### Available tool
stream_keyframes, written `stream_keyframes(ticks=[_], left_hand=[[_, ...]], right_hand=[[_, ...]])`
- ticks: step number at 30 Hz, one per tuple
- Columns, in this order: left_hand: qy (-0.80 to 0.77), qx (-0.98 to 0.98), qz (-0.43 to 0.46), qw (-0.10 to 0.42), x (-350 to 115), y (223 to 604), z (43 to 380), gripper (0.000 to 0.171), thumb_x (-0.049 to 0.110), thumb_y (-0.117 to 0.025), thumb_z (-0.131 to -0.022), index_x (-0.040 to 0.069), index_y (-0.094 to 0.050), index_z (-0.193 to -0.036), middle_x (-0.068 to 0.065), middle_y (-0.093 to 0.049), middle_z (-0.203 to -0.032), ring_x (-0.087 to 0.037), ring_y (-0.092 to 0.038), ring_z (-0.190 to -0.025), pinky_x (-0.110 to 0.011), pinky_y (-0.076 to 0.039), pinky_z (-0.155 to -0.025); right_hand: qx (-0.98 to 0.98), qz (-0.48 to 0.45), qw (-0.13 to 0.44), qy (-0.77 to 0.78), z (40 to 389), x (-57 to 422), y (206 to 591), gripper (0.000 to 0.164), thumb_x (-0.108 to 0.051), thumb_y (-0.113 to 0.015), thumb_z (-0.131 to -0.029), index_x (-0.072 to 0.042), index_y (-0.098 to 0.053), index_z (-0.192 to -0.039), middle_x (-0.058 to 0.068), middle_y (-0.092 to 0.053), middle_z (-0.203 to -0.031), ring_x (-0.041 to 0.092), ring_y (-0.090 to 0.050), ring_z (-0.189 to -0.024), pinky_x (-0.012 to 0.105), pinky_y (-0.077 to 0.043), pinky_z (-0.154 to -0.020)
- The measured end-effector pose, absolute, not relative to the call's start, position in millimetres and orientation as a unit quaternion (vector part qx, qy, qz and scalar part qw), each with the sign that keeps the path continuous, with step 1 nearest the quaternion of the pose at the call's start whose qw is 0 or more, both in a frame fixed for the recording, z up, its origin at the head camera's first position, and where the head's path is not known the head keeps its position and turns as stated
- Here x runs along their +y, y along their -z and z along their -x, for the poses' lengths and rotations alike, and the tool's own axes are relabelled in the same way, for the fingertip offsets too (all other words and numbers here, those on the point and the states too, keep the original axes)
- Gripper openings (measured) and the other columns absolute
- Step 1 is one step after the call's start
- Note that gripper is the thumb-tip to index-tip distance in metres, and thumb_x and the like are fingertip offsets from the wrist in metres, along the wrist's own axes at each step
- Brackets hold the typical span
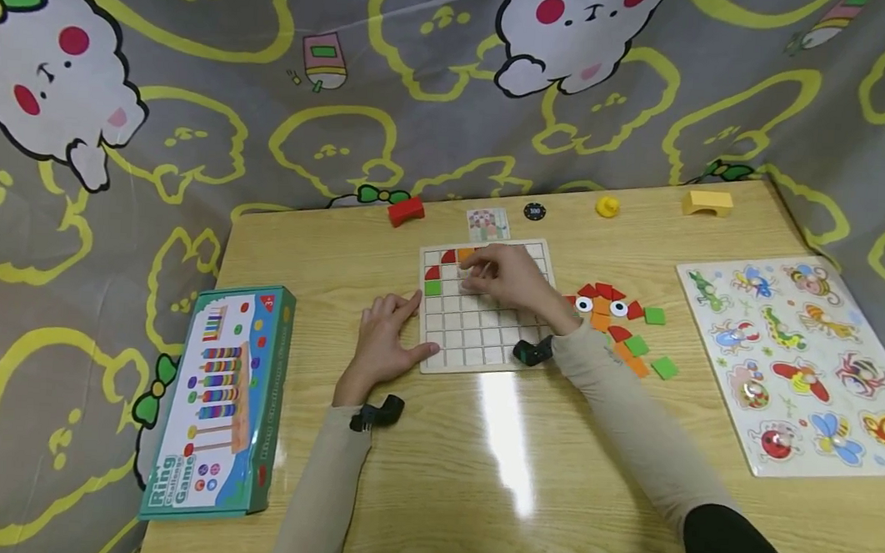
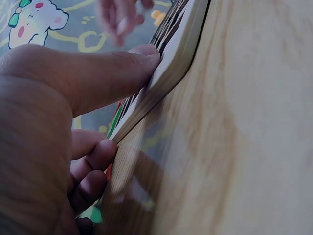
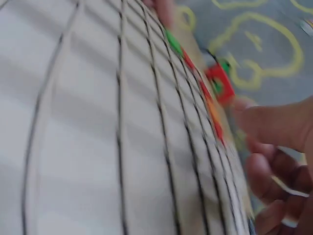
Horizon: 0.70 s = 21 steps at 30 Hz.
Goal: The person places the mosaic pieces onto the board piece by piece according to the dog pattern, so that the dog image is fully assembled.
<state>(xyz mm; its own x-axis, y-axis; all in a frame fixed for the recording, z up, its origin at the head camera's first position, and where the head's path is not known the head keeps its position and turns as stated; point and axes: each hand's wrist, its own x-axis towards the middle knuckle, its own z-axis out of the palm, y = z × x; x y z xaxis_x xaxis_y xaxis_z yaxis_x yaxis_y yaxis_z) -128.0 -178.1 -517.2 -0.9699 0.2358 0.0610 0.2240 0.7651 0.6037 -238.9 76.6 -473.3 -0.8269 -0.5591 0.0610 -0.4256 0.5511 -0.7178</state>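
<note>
Touching the grid board (image 1: 477, 341) between eight and nine o'clock with spread left hand (image 1: 382, 338). Hovering near twelve with loosely bent right hand (image 1: 513, 276), thumb and fingertips apart.

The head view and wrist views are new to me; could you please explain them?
There is no machine: a person works bare-handed. The wide picture is taken from the head, the close ones from each wrist. On the table are a grid board with coloured tiles, loose tiles, a box, an insect puzzle, a red block, a card, a chip, a duck and a yellow block. The left hand touches the grid board's edge; the right hand is above it, and I cannot tell whether it holds anything.
</note>
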Motion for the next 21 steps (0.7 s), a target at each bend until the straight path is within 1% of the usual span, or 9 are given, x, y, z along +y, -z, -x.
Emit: stream_keyframes(ticks=[2,5,8,11,14,18,21], left_hand=[[-0.322,0.939,-0.122,0.006,-176.9,518.2,127.7,0.092,0.054,-0.077,-0.077,0.016,-0.039,-0.152,-0.004,-0.049,-0.119,-0.022,-0.039,-0.104,-0.037,-0.025,-0.083],[-0.324,0.938,-0.123,0.001,-176.3,519.4,127.3,0.092,0.054,-0.078,-0.076,0.017,-0.04,-0.152,-0.004,-0.049,-0.119,-0.022,-0.04,-0.107,-0.038,-0.025,-0.084],[-0.319,0.94,-0.122,-0.002,-178.9,520.3,126.9,0.092,0.054,-0.077,-0.077,0.017,-0.04,-0.152,-0.003,-0.048,-0.119,-0.022,-0.039,-0.107,-0.038,-0.025,-0.085],[-0.319,0.94,-0.121,-0.005,-181.3,520.1,125.8,0.092,0.054,-0.077,-0.077,0.017,-0.04,-0.152,-0.003,-0.048,-0.117,-0.022,-0.039,-0.106,-0.038,-0.025,-0.084],[-0.322,0.939,-0.121,-0.008,-181.7,519.9,124.9,0.092,0.053,-0.078,-0.077,0.015,-0.04,-0.152,-0.003,-0.048,-0.114,-0.022,-0.039,-0.104,-0.038,-0.025,-0.083],[-0.325,0.938,-0.123,-0.01,-179.9,519.2,125.2,0.091,0.053,-0.078,-0.077,0.015,-0.041,-0.152,-0.004,-0.048,-0.115,-0.022,-0.039,-0.104,-0.038,-0.025,-0.084],[-0.326,0.937,-0.125,-0.005,-177.4,518.5,126.4,0.091,0.053,-0.077,-0.077,0.016,-0.04,-0.152,-0.004,-0.049,-0.117,-0.022,-0.039,-0.105,-0.038,-0.025,-0.084]], right_hand=[[0.888,0.257,0.089,0.372,238.5,110.7,465.1,0.024,-0.022,-0.078,-0.086,-0.01,-0.075,-0.107,-0.001,-0.07,-0.087,0.014,-0.062,-0.074,0.033,-0.049,-0.07],[0.906,0.227,0.107,0.342,234.5,157.2,456.7,0.02,-0.02,-0.077,-0.087,-0.012,-0.076,-0.105,-0.001,-0.072,-0.09,0.015,-0.063,-0.075,0.032,-0.049,-0.069],[0.915,0.217,0.128,0.316,229.5,188.0,453.6,0.019,-0.018,-0.077,-0.087,-0.011,-0.076,-0.104,0.001,-0.072,-0.093,0.016,-0.063,-0.078,0.033,-0.049,-0.07],[0.916,0.221,0.149,0.301,224.8,202.9,455.2,0.02,-0.018,-0.077,-0.087,-0.011,-0.076,-0.105,0.004,-0.071,-0.096,0.018,-0.062,-0.083,0.034,-0.048,-0.073],[0.915,0.226,0.165,0.29,220.1,206.8,456.9,0.016,-0.02,-0.077,-0.087,-0.013,-0.077,-0.102,0.005,-0.069,-0.098,0.019,-0.06,-0.086,0.036,-0.047,-0.075],[0.918,0.239,0.163,0.27,216.1,205.9,456.5,0.01,-0.021,-0.077,-0.086,-0.014,-0.075,-0.093,0.004,-0.068,-0.093,0.02,-0.059,-0.084,0.039,-0.047,-0.077],[0.919,0.241,0.164,0.266,214.7,207.3,455.4,0.01,-0.018,-0.077,-0.086,-0.012,-0.072,-0.091,0.003,-0.068,-0.09,0.019,-0.059,-0.082,0.039,-0.047,-0.077]])
